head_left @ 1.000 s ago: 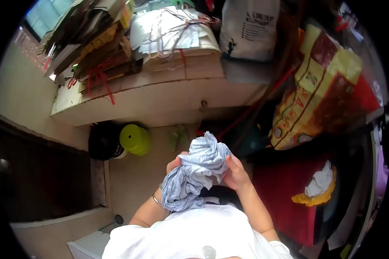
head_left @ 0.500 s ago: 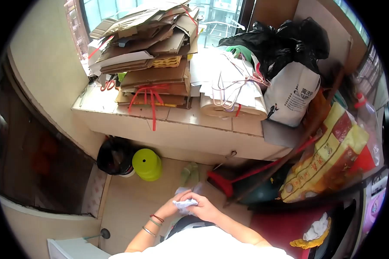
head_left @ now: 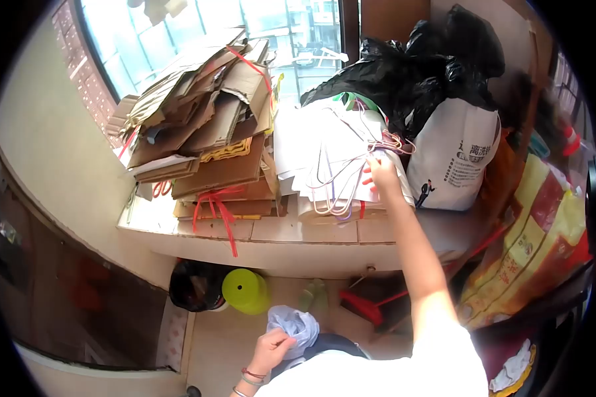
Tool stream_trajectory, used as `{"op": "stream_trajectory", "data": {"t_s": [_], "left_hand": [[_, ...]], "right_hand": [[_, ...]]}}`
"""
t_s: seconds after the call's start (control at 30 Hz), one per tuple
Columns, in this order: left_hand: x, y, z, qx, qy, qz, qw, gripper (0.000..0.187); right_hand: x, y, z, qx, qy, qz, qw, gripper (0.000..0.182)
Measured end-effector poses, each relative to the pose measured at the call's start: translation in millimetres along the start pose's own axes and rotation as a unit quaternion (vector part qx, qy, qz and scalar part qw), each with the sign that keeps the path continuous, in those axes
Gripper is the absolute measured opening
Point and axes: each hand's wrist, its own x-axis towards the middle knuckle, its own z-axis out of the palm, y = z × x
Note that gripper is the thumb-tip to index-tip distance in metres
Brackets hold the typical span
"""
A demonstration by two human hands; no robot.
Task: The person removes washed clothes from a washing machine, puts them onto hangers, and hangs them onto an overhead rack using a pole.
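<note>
My left hand [head_left: 271,351], low in front of my body, is closed on a crumpled pale blue cloth [head_left: 295,325] that bulges up beside the fingers. My right hand [head_left: 382,173] is stretched forward to the ledge, its fingers apart at a bunch of wire clothes hangers [head_left: 334,165]. The fingertips are close to the hanger hooks; whether they touch is hard to see. Beneath the hangers are white sheets [head_left: 298,149] on a stack bound with red string. A white printed bag [head_left: 458,155] stands just right of that hand.
Tied flattened cardboard [head_left: 235,172] is piled on the tiled ledge [head_left: 298,231]. Black plastic bags [head_left: 437,66] lie behind the white bag. Below are a lime-green stool [head_left: 248,301], a black-lined bin [head_left: 195,284] and a red dustpan [head_left: 363,306]. A yellow sack [head_left: 520,245] leans at right.
My hands have parted. The right has let go of the cloth and reached up and forward to the hangers. The left keeps the cloth, which now hangs looser. The view has shifted.
</note>
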Motion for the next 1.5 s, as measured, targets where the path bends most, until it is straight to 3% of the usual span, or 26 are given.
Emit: {"op": "stream_trajectory", "data": {"t_s": [0.1, 0.33, 0.43, 0.53, 0.67, 0.77, 0.9, 1.07, 1.3, 1.37, 1.5], "left_hand": [[14.6, -0.5, 2.9, 0.080, -0.010, 0.023, 0.996, 0.017], [34.1, -14.0, -6.7, 0.038, -0.005, 0.024, 0.999, 0.018], [48.9, -19.9, -29.6, 0.097, -0.036, 0.107, 0.989, 0.019], [67.8, -22.7, -56.1, 0.113, -0.075, 0.123, 0.983, 0.019], [93.7, -43.9, -86.9, 0.104, -0.113, 0.155, 0.976, 0.019], [107.9, -56.7, -105.6, 0.108, -0.133, 0.185, 0.968, 0.020], [118.7, -64.3, -127.3, 0.101, -0.183, 0.192, 0.959, 0.020], [129.8, -75.1, -145.6, 0.089, -0.187, 0.201, 0.957, 0.019], [144.7, -89.9, -155.2, 0.079, -0.219, 0.232, 0.944, 0.016], [145.9, -92.7, -153.1, 0.072, -0.236, 0.230, 0.941, 0.016], [143.2, -99.2, -143.9, 0.092, -0.283, 0.253, 0.920, 0.022]], "right_hand": [[38.4, 7.7, 9.8, 0.059, 0.033, 0.077, 0.995, 0.023], [45.5, -17.0, 7.6, 0.007, 0.131, 0.012, 0.991, 0.009], [59.2, -25.8, 8.4, 0.114, 0.155, -0.019, 0.981, 0.007], [55.9, -46.1, 25.0, 0.275, 0.142, -0.011, 0.951, 0.006], [62.3, -61.8, 63.7, 0.267, 0.182, -0.015, 0.946, 0.005], [53.5, -69.1, 86.5, 0.200, 0.145, -0.064, 0.967, 0.019], [51.1, -54.4, 95.8, 0.143, 0.018, -0.156, 0.977, 0.029], [25.3, -75.8, 105.7, 0.240, -0.009, -0.150, 0.959, 0.028], [-92.5, -48.9, 114.9, 0.170, 0.036, -0.111, 0.978, 0.031], [-118.2, -21.1, 108.0, 0.274, 0.019, -0.111, 0.955, 0.030], [-121.1, -14.7, 86.3, 0.322, -0.002, -0.089, 0.942, 0.031]]}}
